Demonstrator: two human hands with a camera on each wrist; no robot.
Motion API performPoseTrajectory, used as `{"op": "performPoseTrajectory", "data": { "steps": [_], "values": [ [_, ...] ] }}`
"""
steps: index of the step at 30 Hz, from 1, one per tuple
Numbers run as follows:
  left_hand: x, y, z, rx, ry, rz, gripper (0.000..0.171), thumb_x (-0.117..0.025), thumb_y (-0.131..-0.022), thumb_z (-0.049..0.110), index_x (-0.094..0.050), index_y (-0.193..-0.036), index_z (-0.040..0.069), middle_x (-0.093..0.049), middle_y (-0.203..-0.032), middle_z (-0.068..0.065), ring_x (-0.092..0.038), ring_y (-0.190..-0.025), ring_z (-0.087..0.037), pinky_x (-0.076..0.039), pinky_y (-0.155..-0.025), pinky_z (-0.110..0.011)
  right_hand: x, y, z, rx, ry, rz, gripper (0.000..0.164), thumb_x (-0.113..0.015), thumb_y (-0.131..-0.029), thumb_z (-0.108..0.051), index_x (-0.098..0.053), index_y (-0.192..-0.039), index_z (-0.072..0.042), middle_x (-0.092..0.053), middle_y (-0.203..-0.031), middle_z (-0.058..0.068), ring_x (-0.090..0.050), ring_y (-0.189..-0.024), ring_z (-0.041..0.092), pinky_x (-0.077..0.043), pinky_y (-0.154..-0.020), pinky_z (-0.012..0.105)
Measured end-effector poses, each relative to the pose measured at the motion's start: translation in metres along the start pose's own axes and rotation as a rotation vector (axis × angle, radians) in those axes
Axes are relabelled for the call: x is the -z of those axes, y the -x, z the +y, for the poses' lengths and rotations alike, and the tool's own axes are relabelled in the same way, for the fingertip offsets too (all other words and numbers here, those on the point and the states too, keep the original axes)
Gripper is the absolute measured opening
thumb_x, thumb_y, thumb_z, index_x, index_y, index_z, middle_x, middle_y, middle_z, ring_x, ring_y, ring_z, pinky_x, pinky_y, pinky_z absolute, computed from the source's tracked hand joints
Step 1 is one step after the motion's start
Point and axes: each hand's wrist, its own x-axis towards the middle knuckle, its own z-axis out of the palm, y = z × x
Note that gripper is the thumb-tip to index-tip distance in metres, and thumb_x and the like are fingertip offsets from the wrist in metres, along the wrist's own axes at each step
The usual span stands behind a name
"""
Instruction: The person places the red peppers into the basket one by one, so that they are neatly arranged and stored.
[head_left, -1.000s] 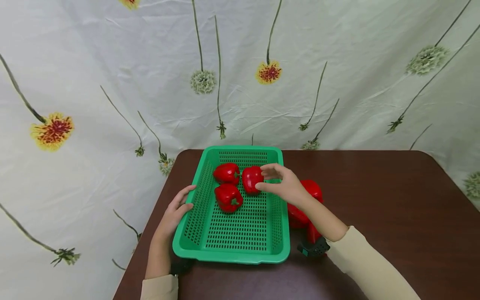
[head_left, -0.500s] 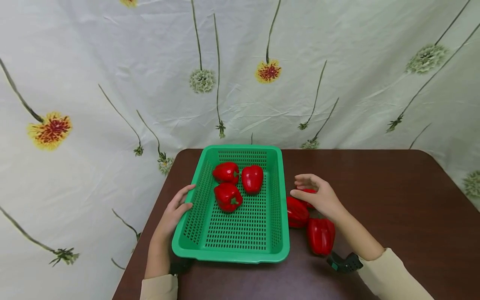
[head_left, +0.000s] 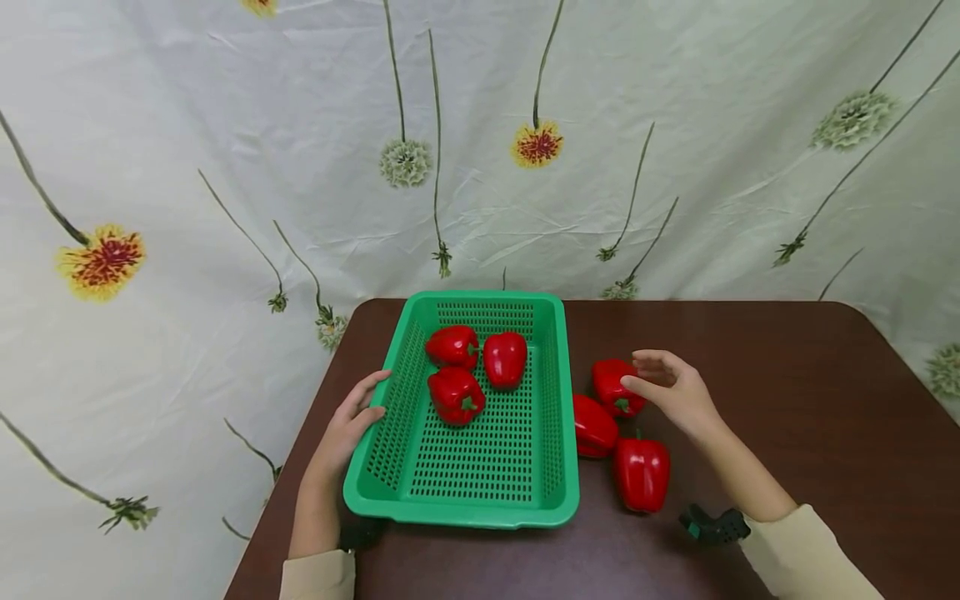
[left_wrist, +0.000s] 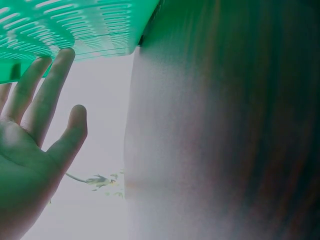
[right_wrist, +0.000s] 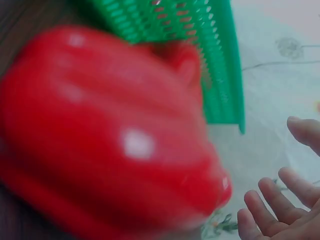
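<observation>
Three red bell peppers lie in a green perforated basket (head_left: 465, 514): one at the back left (head_left: 452, 345), one in front of it (head_left: 454, 393) and one to the right (head_left: 506, 360). My left hand (head_left: 347, 435) touches the basket's left side with extended fingers, also seen on the left hand (left_wrist: 30, 160) in the left wrist view. Right of the basket lie three more bell peppers: a far one (head_left: 613, 383), one against the basket (head_left: 594, 427) and a near one (head_left: 642, 475). My right hand (head_left: 678, 396) hovers beside the far pepper, fingers spread and holding nothing.
The dark brown table (head_left: 765, 400) extends to the right. A pale flower-printed cloth (head_left: 480, 167) hangs behind it and along the left. A black device (head_left: 714, 527) sits at my right wrist. In the right wrist view a blurred bell pepper (right_wrist: 100, 130) fills the foreground.
My right hand has let go of the pepper at the basket's right and moved out, rightward past the rim to the far loose pepper. The left hand has stayed in place.
</observation>
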Motion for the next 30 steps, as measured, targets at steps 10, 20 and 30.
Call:
{"op": "performPoseTrajectory", "data": {
  "steps": [10,20,30],
  "values": [
    [0.0,0.002,0.002,-0.002,-0.001,0.006,0.048,-0.045,-0.097,0.012,-0.033,-0.143,0.014,-0.021,-0.15,-0.008,-0.024,-0.134,-0.026,-0.038,-0.086,-0.023,-0.001,-0.016,0.028,-0.007,0.051,-0.062,0.066,-0.067,-0.083,-0.036,-0.042,-0.135,-0.005,-0.043,-0.133,0.018,-0.04,-0.118,0.036,-0.04,-0.088,0.051],
    [-0.001,0.002,0.004,-0.025,-0.019,0.007,0.048,-0.044,-0.097,0.008,-0.033,-0.143,0.011,-0.019,-0.151,-0.008,-0.014,-0.137,-0.026,-0.034,-0.089,-0.017,-0.008,-0.025,0.04,0.02,0.084,-0.154,0.073,-0.07,-0.082,-0.031,-0.034,-0.141,-0.006,-0.037,-0.138,0.018,-0.039,-0.117,0.036,-0.043,-0.084,0.049],
    [-0.002,0.002,0.003,-0.018,-0.018,0.019,0.047,-0.045,-0.096,0.009,-0.035,-0.142,0.013,-0.02,-0.151,-0.007,-0.013,-0.138,-0.025,-0.025,-0.099,-0.051,-0.013,-0.028,0.034,0.001,0.044,-0.188,0.073,-0.07,-0.081,-0.022,-0.032,-0.141,-0.005,-0.039,-0.129,0.022,-0.045,-0.105,0.036,-0.047,-0.074,0.039]
  ]
}}
